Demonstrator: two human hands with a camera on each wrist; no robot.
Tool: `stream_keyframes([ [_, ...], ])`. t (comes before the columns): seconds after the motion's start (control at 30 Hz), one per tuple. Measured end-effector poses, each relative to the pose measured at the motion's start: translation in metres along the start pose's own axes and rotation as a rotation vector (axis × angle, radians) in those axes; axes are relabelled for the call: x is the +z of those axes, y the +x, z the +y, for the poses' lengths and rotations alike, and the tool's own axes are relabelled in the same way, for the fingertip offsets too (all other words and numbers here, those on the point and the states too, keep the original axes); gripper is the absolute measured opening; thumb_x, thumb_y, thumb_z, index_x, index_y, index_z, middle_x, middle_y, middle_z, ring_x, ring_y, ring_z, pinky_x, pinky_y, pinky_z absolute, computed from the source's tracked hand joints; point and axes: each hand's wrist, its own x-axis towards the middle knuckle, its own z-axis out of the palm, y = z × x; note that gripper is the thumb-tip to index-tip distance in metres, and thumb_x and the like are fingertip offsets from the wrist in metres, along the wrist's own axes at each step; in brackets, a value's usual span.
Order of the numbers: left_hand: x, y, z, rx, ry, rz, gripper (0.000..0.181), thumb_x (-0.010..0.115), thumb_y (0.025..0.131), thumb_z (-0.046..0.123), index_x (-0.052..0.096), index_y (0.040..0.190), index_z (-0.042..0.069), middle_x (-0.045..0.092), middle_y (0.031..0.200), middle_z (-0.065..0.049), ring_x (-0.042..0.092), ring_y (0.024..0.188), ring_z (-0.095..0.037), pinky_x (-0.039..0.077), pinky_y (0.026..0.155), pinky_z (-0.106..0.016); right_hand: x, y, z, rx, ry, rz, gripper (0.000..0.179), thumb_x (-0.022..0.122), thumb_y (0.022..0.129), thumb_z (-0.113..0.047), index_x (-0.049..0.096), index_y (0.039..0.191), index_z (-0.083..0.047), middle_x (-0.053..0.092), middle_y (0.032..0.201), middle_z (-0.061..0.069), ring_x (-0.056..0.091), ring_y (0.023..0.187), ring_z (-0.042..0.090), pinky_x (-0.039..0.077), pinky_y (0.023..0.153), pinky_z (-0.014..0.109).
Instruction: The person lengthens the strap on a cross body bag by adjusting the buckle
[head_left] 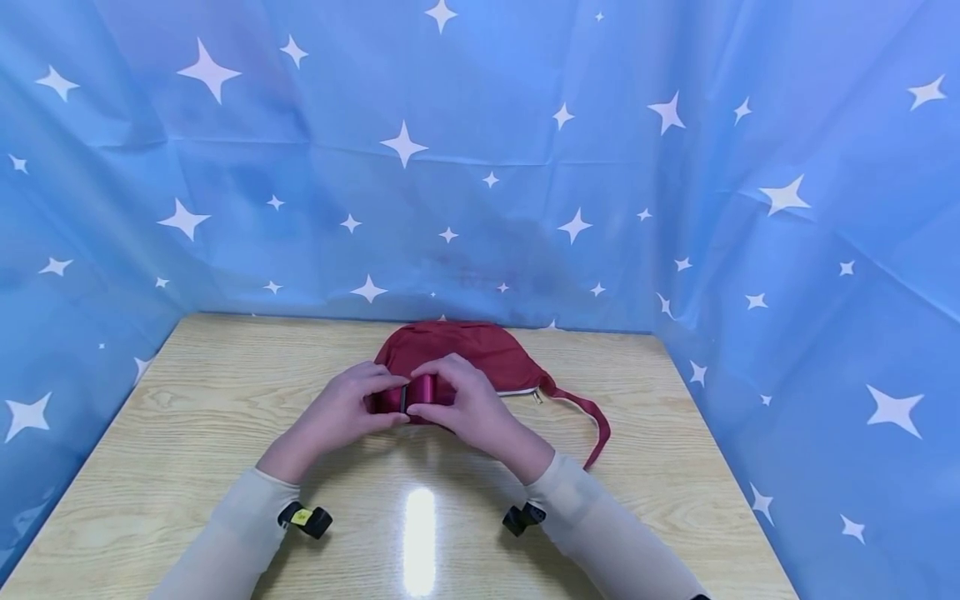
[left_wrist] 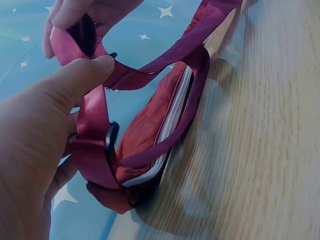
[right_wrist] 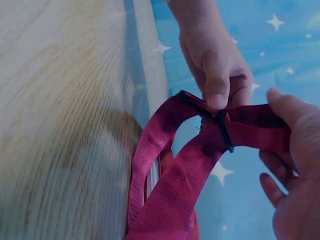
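A dark red waist bag (head_left: pixel 465 343) lies on the table behind both hands, its pale zipper edge (left_wrist: pixel 172 107) showing in the left wrist view. Its red webbing strap (right_wrist: pixel 175 185) is lifted in front of it. My left hand (head_left: pixel 351 404) pinches the strap beside a thin black slider buckle (right_wrist: pixel 224 131), thumb on top. On the other side of that buckle, my right hand (head_left: pixel 472 407) grips a folded loop of the strap between thumb and fingers. A second black buckle (left_wrist: pixel 111 137) sits lower on the strap. Some fingertips are hidden behind the webbing.
The light wood table (head_left: pixel 225 400) carries the bag near its back edge. A loose strap end (head_left: pixel 596 425) curves out to the right, near a small zipper pull (head_left: pixel 537 397). Blue star-patterned cloth (head_left: pixel 480 208) hangs behind and at both sides.
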Motion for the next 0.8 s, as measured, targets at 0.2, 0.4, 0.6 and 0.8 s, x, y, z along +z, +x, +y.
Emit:
stream_keyframes([
  [0.2, -0.002, -0.001, -0.001, -0.003, 0.008, 0.001, 0.051, 0.097, 0.089, 0.033, 0.080, 0.134, 0.016, 0.071, 0.113, 0.006, 0.059, 0.096, -0.013, 0.054, 0.080, -0.037, 0.001, -0.005, 0.002, 0.071, 0.217, 0.006, 0.047, 0.090, 0.097, -0.017, 0.069, 0.138, -0.011, 0.068, 0.131, 0.000, 0.070, 0.120, 0.022, 0.063, 0.097, 0.047],
  [0.4, -0.002, 0.000, 0.000, -0.018, 0.003, -0.001, 0.051, 0.097, 0.088, 0.033, 0.081, 0.133, 0.014, 0.071, 0.111, 0.006, 0.059, 0.096, -0.014, 0.054, 0.080, -0.037, -0.002, -0.015, 0.013, 0.146, 0.237, -0.020, 0.059, 0.087, 0.099, -0.024, 0.058, 0.150, -0.021, 0.064, 0.143, 0.001, 0.067, 0.132, 0.030, 0.055, 0.109, 0.060],
  [0.6, -0.002, 0.000, -0.003, -0.019, -0.005, 0.005, 0.052, 0.098, 0.088, 0.033, 0.081, 0.133, 0.013, 0.069, 0.108, 0.008, 0.058, 0.095, -0.013, 0.053, 0.078, -0.035, -0.003, -0.029, 0.029, 0.297, 0.058, -0.069, 0.043, 0.081, 0.104, -0.029, 0.064, 0.139, -0.010, 0.071, 0.128, 0.004, 0.069, 0.118, 0.019, 0.056, 0.105, 0.045],
  [0.8, -0.004, -0.001, -0.002, -0.032, -0.011, 0.002, 0.053, 0.098, 0.088, 0.033, 0.081, 0.134, 0.012, 0.068, 0.107, 0.009, 0.058, 0.094, -0.013, 0.052, 0.077, -0.033, 0.001, -0.034, 0.034, 0.372, -0.013, -0.087, 0.020, 0.077, 0.107, -0.022, 0.072, 0.123, -0.011, 0.073, 0.104, -0.004, 0.067, 0.097, 0.014, 0.057, 0.089, 0.038],
])
